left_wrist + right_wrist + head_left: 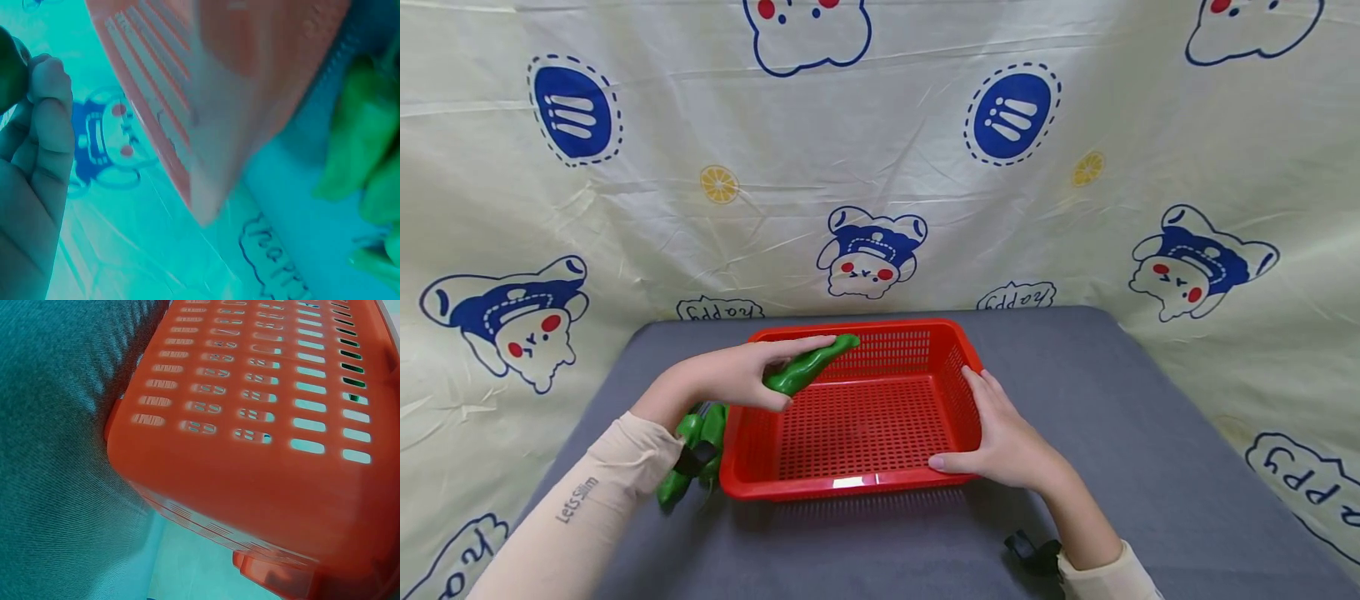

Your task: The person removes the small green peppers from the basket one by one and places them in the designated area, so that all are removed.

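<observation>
In the head view a red plastic basket [850, 483] with slotted walls and a perforated floor sits on the grey tabletop. My left hand [730, 375] holds a long green pepper [808, 368] between thumb and fingers, above the basket's left part. That pepper [11, 72] shows only partly in the left wrist view, beside the fingers. At the basket's right side, my right hand [1011, 437] grips the rim, its thumb over the front right corner. The right wrist view shows the basket's outer wall [237, 481] close up; the hand is mostly hidden there.
Several green peppers [711, 429] lie on the table [1150, 467] left of the basket, partly covered by my left forearm. A pale printed cloth [895, 150] hangs behind and around the table. Dark straps [1033, 554] are at the wrists.
</observation>
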A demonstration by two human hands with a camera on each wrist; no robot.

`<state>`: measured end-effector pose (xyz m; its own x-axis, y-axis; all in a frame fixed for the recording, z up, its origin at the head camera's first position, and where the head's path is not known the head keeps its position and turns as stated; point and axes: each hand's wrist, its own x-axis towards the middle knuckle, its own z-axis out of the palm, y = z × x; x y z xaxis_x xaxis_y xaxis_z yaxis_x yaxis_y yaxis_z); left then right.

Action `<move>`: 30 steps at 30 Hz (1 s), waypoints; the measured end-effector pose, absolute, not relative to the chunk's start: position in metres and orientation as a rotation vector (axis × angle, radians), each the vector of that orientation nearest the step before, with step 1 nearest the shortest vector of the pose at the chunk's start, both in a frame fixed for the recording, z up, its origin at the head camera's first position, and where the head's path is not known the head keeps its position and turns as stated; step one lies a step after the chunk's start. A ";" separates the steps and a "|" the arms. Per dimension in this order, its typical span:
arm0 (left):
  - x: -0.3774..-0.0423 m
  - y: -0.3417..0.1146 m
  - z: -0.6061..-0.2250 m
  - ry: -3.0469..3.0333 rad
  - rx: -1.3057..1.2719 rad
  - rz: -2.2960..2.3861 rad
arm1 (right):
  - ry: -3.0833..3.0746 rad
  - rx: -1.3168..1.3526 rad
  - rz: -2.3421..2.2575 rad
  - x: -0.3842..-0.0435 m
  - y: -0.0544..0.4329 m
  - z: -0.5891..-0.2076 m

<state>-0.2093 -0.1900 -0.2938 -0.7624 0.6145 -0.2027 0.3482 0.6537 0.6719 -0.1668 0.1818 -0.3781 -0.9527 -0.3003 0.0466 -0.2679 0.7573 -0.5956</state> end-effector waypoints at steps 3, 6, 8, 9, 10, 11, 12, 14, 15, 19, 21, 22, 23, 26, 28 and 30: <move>-0.208 -0.206 -0.295 2.468 0.729 0.910 | 2.894 -0.472 -0.969 -0.167 0.182 -0.378; -0.208 -0.223 -0.297 2.481 0.722 0.954 | 2.893 -0.474 -0.967 -0.167 0.181 -0.378; -0.208 -0.234 -0.300 2.492 0.712 0.982 | 2.892 -0.473 -0.967 -0.167 0.181 -0.378; -0.207 -0.239 -0.301 2.499 0.704 0.991 | 2.892 -0.473 -0.967 -0.167 0.181 -0.378; -0.207 -0.245 -0.303 2.510 0.701 0.998 | 2.893 -0.472 -0.966 -0.167 0.181 -0.378; -0.207 -0.249 -0.304 2.520 0.698 1.008 | 2.891 -0.470 -0.968 -0.167 0.181 -0.378; -0.206 -0.254 -0.306 2.529 0.694 1.016 | 2.891 -0.468 -0.967 -0.167 0.181 -0.378; -0.205 -0.263 -0.308 2.546 0.709 1.029 | 2.888 -0.465 -0.968 -0.167 0.181 -0.377; -0.205 -0.267 -0.310 2.552 0.707 1.036 | 2.890 -0.464 -0.965 -0.167 0.181 -0.377; -0.202 -0.282 -0.317 2.582 0.702 1.056 | 2.897 -0.458 -0.955 -0.166 0.182 -0.375; -0.201 -0.289 -0.321 2.591 0.682 1.066 | 2.905 -0.460 -0.943 -0.166 0.183 -0.375; -0.200 -0.292 -0.323 2.597 0.669 1.070 | 2.907 -0.461 -0.938 -0.166 0.183 -0.375; -0.199 -0.296 -0.326 2.597 0.651 1.077 | 2.908 -0.464 -0.934 -0.167 0.183 -0.375; -0.198 -0.305 -0.335 2.586 0.593 1.095 | 2.910 -0.474 -0.929 -0.168 0.183 -0.376; -0.197 -0.311 -0.342 2.582 0.547 1.096 | 2.908 -0.479 -0.931 -0.168 0.182 -0.377; -0.195 -0.315 -0.348 2.577 0.518 1.098 | 2.904 -0.480 -0.934 -0.168 0.181 -0.377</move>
